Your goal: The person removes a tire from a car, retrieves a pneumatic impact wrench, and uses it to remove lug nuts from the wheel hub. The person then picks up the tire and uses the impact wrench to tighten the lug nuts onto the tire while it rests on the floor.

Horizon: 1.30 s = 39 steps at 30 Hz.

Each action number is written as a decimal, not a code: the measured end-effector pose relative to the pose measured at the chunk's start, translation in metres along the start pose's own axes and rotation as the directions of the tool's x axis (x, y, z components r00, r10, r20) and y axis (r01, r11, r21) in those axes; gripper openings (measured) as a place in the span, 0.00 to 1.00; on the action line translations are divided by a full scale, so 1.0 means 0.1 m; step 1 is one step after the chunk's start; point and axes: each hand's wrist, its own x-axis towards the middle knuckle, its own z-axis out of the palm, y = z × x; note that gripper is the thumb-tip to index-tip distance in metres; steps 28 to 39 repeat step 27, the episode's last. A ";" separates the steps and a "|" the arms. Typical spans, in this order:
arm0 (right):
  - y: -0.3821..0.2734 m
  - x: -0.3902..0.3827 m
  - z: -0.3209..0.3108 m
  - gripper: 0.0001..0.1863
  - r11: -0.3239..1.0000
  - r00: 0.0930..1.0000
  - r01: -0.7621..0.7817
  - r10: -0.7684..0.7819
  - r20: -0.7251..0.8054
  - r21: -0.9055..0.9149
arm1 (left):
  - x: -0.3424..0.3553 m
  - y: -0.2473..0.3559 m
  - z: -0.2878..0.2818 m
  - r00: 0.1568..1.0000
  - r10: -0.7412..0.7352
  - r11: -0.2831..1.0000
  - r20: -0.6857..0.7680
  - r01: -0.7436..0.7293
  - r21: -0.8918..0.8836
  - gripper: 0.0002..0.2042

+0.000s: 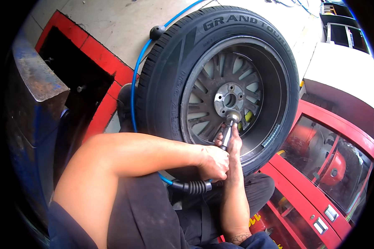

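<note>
A car wheel with a black tyre and a grey spoked rim leans in front of me, inner side facing me. A metal air tool presses its round head against the rim just below the hub. My left hand grips the rear of the tool where the ribbed black hose fitting joins. My right hand wraps the tool's shaft close to the head, its forearm coming straight up from below.
A blue air hose loops around the tyre's left side. A red-framed floor pit lies at the left beside a blue metal machine. A red machine with a clear hood stands at the right.
</note>
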 end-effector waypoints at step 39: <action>-0.08 -0.28 0.24 0.31 0.998 0.990 -0.047 0.039 0.138 0.050 | -0.03 -0.04 0.04 0.999 0.000 0.996 -0.047 -0.004 -0.093 0.08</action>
